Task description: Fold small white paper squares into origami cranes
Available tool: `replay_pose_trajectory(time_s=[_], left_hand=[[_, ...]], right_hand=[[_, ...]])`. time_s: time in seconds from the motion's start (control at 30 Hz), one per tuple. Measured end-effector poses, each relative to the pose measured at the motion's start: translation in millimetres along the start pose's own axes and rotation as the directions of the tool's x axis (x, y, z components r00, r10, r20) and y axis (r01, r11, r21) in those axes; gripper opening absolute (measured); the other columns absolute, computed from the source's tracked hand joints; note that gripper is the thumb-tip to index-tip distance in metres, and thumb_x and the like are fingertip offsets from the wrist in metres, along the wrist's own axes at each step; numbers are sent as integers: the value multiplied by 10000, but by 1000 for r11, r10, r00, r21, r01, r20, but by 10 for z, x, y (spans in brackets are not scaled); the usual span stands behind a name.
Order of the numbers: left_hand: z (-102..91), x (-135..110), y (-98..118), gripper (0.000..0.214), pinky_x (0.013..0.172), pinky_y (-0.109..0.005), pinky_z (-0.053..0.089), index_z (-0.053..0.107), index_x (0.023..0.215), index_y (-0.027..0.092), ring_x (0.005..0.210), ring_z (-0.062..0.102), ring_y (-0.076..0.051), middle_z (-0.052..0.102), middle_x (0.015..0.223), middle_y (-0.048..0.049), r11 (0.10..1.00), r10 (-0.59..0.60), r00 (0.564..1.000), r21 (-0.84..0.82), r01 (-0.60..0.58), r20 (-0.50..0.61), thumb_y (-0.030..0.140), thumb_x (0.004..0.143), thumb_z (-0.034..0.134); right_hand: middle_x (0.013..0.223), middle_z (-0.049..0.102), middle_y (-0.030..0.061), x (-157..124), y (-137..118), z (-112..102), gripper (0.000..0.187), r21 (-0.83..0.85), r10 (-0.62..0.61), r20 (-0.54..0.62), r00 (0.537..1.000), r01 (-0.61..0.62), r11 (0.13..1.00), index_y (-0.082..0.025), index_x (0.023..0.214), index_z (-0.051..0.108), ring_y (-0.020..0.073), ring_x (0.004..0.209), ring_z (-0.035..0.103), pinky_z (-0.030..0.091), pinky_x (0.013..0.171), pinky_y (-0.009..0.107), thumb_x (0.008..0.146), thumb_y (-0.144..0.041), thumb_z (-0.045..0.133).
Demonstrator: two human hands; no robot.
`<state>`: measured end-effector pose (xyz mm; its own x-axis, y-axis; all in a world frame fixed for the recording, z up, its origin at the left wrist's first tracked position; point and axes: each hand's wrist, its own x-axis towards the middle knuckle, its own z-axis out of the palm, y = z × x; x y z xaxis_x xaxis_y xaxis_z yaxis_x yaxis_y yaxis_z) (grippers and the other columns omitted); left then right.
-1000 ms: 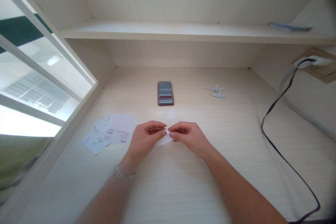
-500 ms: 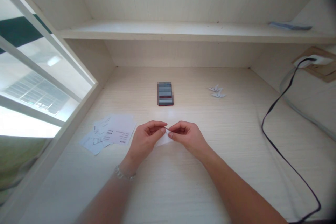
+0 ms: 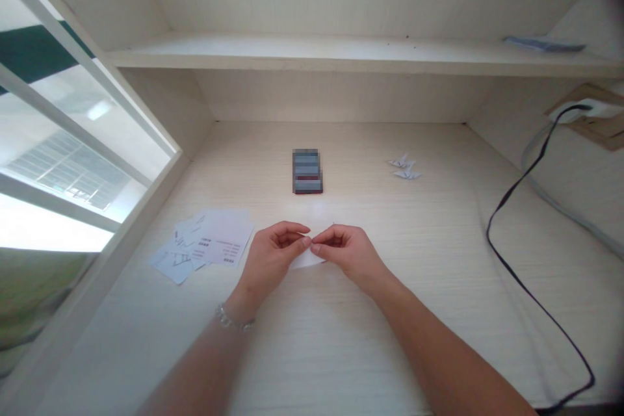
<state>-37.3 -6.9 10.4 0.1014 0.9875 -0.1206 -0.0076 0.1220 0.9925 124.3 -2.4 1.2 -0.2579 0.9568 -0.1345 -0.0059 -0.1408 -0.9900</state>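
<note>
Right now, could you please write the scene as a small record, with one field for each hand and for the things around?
Left hand: holding white paper at its upper edge; bracelet on wrist
Right hand: holding the same paper, fingertips close to the left's
Left side: overlapping printed sheets
Beyond hands: dark rectangular object, surface pixelated
Far right: small folded papers
Right edge: black cable leading to wall socket
</note>
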Motion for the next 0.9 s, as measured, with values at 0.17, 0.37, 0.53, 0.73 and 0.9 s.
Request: replay_pose_trajectory(time_s=[0.17, 0.37, 0.53, 0.73, 0.9], left_hand=[[17, -3, -7, 196, 642, -228, 463, 656, 840, 150, 685, 600, -134, 671, 733, -35, 999, 13, 1000, 42, -12, -17, 263, 681, 675], [33, 3, 2, 207, 531, -187, 402, 660, 877, 159, 585, 534, -94, 613, 642, 6, 997, 12, 999, 76, -8, -48, 276, 707, 646], [21, -1, 37, 230, 495, -178, 391, 646, 939, 162, 561, 532, -86, 614, 649, 7, 1000, -15, 999, -9, 15, -36, 273, 741, 610], [11, -36, 43, 286, 686, -215, 469, 627, 945, 153, 723, 616, -123, 687, 766, -39, 995, 24, 1000, -102, -24, 1, 192, 670, 691], [12, -31, 24, 256, 666, -213, 472, 635, 922, 152, 691, 614, -118, 683, 741, -35, 997, 41, 999, -64, -41, -10, 198, 676, 690]], right_hand=[[687, 659, 18, 5, 42, 23, 125, 39, 8, -21, 1000, -7, 999, -162, 716, 661, 121, 612, 575, 436, 576, 254, 640, -253, 700], [678, 662, 16, 15, 91, 43, 129, 46, -4, -42, 999, 6, 999, -163, 716, 668, 123, 607, 580, 441, 581, 258, 630, -253, 702], [684, 668, 21, -1, 39, 31, 145, 34, 1, -82, 997, 2, 999, -168, 729, 673, 129, 608, 588, 448, 577, 261, 630, -269, 705], [682, 668, 24, -23, -7, 22, 140, -26, -61, -90, 994, 59, 998, -172, 728, 668, 131, 609, 586, 450, 567, 258, 646, -280, 703], [691, 664, 22, -35, 14, 42, 112, -57, -87, -71, 994, 83, 995, -179, 727, 662, 130, 612, 582, 451, 562, 256, 671, -274, 683]])
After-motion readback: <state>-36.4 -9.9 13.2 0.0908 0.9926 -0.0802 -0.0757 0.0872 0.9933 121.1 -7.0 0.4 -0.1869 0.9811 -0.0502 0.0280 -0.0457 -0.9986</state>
